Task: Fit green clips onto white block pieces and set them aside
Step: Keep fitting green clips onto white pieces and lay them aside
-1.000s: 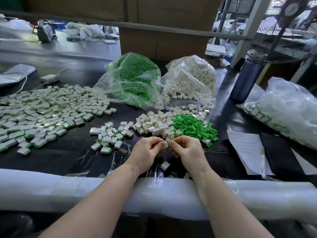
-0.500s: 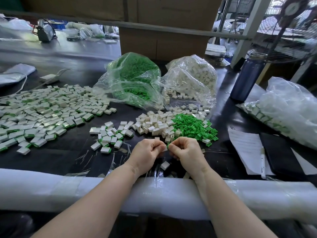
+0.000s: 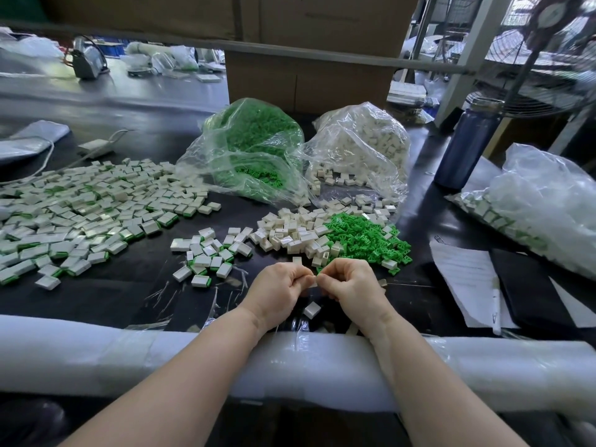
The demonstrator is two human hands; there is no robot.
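I observe left hand (image 3: 279, 290) and right hand (image 3: 350, 287) curled, fingertips meeting, pinching a small white block piece (image 3: 312, 279) between them above the desk (image 3: 106, 295). Green clips (image 3: 364, 241) heaped at one o'clock; finished pieces (image 3: 80, 214) at ten.

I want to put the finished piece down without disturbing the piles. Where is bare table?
Bare black table lies left of the left hand, below the big finished pile and small pile. Another bare strip lies between the right hand and the paper. Beyond the hands it is crowded: white blocks and green clips.
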